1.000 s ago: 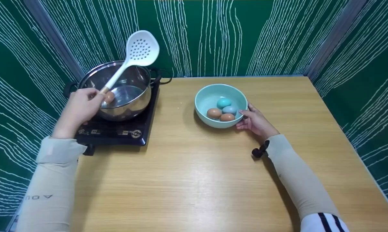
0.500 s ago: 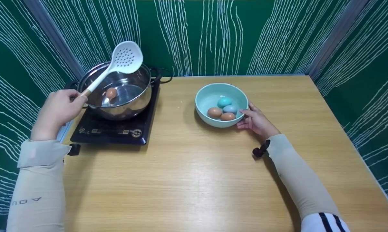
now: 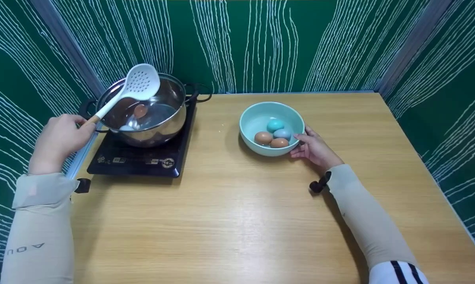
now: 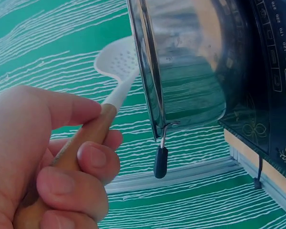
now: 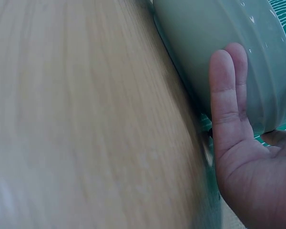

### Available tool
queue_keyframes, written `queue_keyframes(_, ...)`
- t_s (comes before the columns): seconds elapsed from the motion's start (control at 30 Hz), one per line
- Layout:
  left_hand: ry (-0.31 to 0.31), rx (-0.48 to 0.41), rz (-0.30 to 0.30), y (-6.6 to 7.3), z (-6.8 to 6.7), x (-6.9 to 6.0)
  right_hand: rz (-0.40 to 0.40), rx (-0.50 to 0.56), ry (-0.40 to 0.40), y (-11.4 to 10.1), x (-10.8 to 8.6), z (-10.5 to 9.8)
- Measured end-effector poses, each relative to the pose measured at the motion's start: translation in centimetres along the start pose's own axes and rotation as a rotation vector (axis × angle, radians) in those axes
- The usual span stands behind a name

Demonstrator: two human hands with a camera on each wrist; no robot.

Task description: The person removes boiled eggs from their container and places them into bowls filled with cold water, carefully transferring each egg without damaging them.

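Observation:
My left hand [image 3: 62, 140] grips the wooden handle of a white skimmer [image 3: 142, 82], fingers wrapped round it in the left wrist view. The skimmer's holed head is above the far left rim of a steel pot [image 3: 158, 132]. Inside the pot lies a brown egg [image 3: 140, 111]; a pale rounded shape, perhaps another egg, shows near its front wall. My right hand [image 3: 316, 150] holds the right side of a mint-green bowl [image 3: 247, 126], thumb at the rim and straight fingers against the outer wall. The bowl contains a turquoise egg [image 3: 275, 125], a light blue egg [image 3: 282, 134] and two brown eggs [image 3: 263, 138].
The pot stands on a black induction cooker [image 3: 137, 161] at the table's left side. Its black side handle [image 3: 191, 92] sticks out to the right, with a cord behind. Green walls with white lines [image 3: 261, 47] enclose the wooden table [image 3: 237, 213] at the back and sides.
My left hand has moved left and slightly down with the skimmer, its head lowering toward the pot. The brown egg in the pot has come into fuller view. My right hand and the bowl barely moved.

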State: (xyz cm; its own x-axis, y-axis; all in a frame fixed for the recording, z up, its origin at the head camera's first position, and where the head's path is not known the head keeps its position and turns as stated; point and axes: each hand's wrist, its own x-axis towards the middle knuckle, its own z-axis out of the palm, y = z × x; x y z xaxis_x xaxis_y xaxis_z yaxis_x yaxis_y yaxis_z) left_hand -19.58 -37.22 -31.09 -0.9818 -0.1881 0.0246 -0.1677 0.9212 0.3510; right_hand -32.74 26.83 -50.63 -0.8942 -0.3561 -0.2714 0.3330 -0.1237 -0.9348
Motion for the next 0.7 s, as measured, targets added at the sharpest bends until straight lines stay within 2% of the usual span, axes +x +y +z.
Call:
queue_keyframes(0.47,0.013,0.040,-0.044,0.08,0.14,0.29,0.014,-0.014,-0.004,-0.12,0.02,-0.06)
queue_keyframes(0.7,0.041,0.042,-0.033,0.64,0.30,0.52,0.017,0.000,0.002,-0.17,-0.03,0.04)
